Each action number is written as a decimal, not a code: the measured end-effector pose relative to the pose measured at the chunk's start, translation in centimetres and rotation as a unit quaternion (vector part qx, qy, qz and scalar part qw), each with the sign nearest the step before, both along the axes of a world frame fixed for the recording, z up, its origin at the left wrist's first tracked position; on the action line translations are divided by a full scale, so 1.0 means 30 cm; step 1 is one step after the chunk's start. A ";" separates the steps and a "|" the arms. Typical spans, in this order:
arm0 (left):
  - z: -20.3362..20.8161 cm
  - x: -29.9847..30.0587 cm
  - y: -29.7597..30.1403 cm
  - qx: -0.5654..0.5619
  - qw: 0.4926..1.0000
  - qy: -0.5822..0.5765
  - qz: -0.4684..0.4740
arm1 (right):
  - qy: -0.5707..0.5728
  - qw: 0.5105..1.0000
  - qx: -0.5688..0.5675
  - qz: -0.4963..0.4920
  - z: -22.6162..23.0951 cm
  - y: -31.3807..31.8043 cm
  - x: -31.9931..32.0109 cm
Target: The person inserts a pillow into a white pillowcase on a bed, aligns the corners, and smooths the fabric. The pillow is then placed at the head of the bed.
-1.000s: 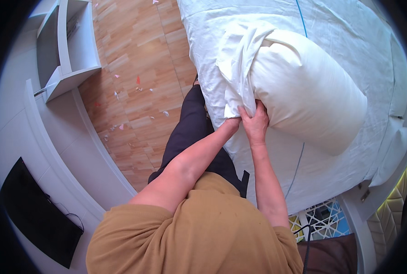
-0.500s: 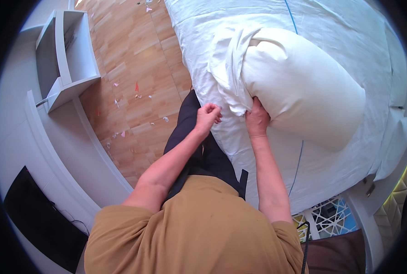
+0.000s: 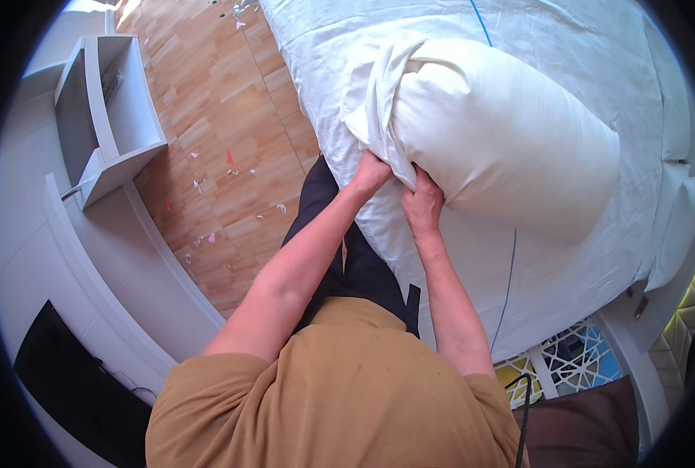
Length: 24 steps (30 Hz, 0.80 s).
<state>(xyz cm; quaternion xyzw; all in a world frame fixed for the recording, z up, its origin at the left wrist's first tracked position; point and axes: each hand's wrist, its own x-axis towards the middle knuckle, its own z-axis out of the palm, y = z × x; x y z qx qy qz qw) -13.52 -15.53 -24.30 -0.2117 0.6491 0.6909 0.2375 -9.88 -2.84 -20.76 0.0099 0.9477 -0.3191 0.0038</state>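
Observation:
A large white pillow (image 3: 511,132) lies on the bed, partly inside a white pillowcase whose loose open end (image 3: 375,93) bunches at its left. My left hand (image 3: 372,173) is closed on the loose cloth at the near edge of that opening, its fingertips hidden under the fabric. Close beside it on the right, my right hand (image 3: 424,201) grips the pillowcase edge against the pillow's near corner, with the fingers partly tucked out of sight in the folds.
A white sheet (image 3: 472,265) covers the bed, with a thin blue cord (image 3: 506,288) across it. Small paper scraps (image 3: 230,157) litter the wooden floor (image 3: 246,109). At left stand a white shelf unit (image 3: 133,101) and a black screen (image 3: 78,382). A brown cushioned seat (image 3: 585,425) is at lower right.
My left hand has moved right and up from beside the bed edge and taken hold of the pillowcase cloth. My right hand, still gripping, has shifted slightly left.

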 end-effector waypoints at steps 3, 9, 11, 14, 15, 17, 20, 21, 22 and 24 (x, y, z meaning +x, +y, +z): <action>-0.026 -0.079 0.011 -0.042 0.990 0.112 -0.073 | 0.006 1.000 0.010 -0.014 -0.010 -0.009 -0.009; -0.053 -0.094 -0.007 -0.058 0.986 0.118 -0.106 | -0.024 0.999 0.001 -0.028 0.011 -0.023 -0.017; -0.012 -0.061 -0.004 -0.030 0.998 0.028 -0.041 | -0.031 0.998 -0.036 -0.041 0.030 -0.023 -0.013; 0.074 0.047 -0.081 -0.006 0.994 -0.110 -0.021 | -0.088 0.985 -0.135 -0.067 0.101 -0.032 0.007; 0.106 0.095 -0.101 0.003 0.994 -0.098 0.037 | -0.114 0.978 -0.161 -0.073 0.138 -0.033 0.012; 0.203 0.147 -0.155 0.018 0.988 -0.146 0.038 | -0.138 0.957 -0.239 -0.086 0.185 -0.033 0.028; 0.297 0.186 -0.197 0.085 0.985 -0.123 0.088 | -0.173 0.887 -0.408 -0.126 0.259 -0.040 0.036; 0.297 0.192 -0.205 0.096 0.984 -0.122 0.086 | -0.175 0.862 -0.449 -0.159 0.295 -0.039 0.033; 0.300 0.192 -0.213 0.106 0.983 -0.121 0.085 | -0.177 0.833 -0.488 -0.191 0.327 -0.031 0.030; 0.310 0.169 -0.216 0.093 0.989 -0.111 0.038 | -0.164 0.781 -0.550 -0.246 0.338 0.028 0.027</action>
